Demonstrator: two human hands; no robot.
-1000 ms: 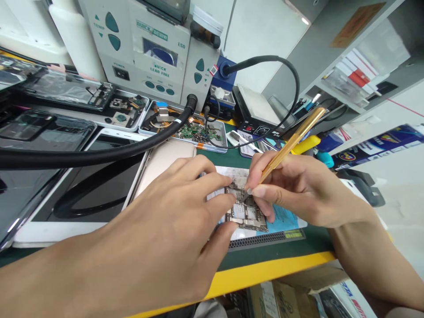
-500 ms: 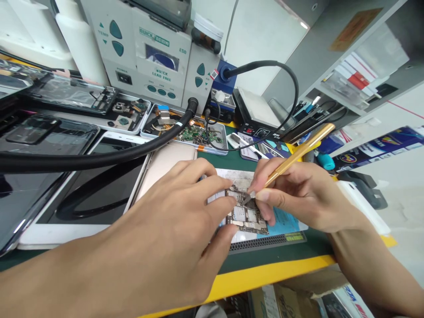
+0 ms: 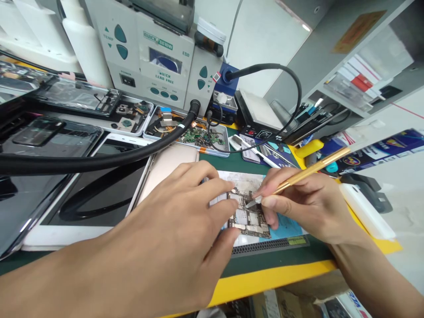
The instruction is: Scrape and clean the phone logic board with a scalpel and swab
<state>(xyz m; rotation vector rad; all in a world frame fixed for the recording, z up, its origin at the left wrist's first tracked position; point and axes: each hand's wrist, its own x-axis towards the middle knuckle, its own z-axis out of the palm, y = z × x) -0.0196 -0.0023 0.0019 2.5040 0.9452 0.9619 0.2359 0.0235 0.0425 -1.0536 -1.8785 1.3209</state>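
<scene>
A small phone circuit board (image 3: 256, 230) lies on a white and blue sheet in the middle of the bench. My left hand (image 3: 185, 221) comes in from the left, its fingertips and thumb closed on the board's left side and steadying it. In my right hand (image 3: 303, 204) is a slim gold-handled knife (image 3: 314, 168), held like a pen. Its pale, narrow blade slants down to the left and meets the board's upper middle, as far as I can tell. The right hand's lower fingers rest by the board's right edge, partly covering it.
Behind the hands stands a grey hot air station (image 3: 159, 57), its thick black hose (image 3: 132, 161) crossing above several phones. A parts tray (image 3: 218, 145) and a white brush (image 3: 256, 150) lie beyond the board. The yellow bench edge (image 3: 265, 276) runs nearest me.
The knife handle has tipped lower and to the right, and the right hand has turned with it. My left hand stays on the board. The whole view has shifted slightly.
</scene>
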